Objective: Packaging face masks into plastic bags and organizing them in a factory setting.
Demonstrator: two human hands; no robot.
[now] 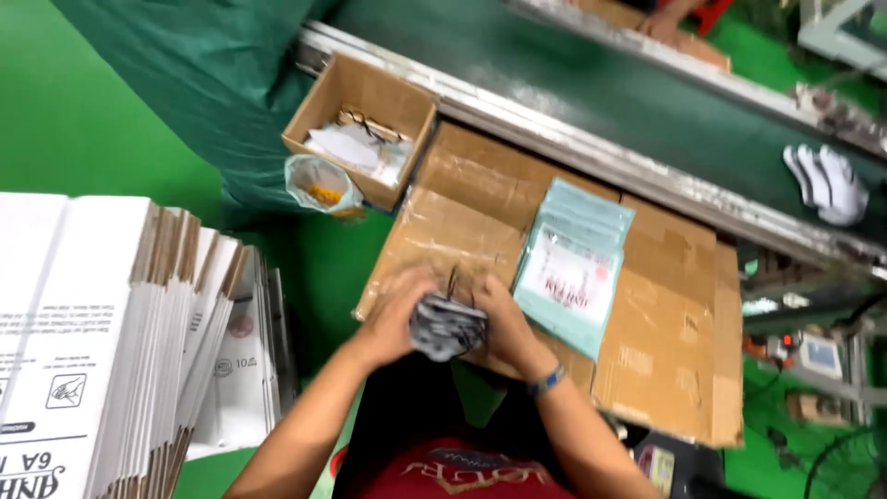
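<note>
Both hands meet over the near edge of a flattened cardboard sheet point(665, 360). My left hand point(393, 314) and my right hand point(504, 319) together grip a small folded bundle of grey and white fabric point(445, 328); thin black loops stick up from it. Just right of the hands lies a stack of pale teal flat packets point(573, 263) with a clear window and red print.
An open cardboard box point(360, 125) with white items stands at the back left, a small plastic bag point(319, 183) beside it. A dark green conveyor belt point(591, 83) runs behind, carrying a white bundle point(827, 183). Stacked flat white cartons point(102, 342) fill the left.
</note>
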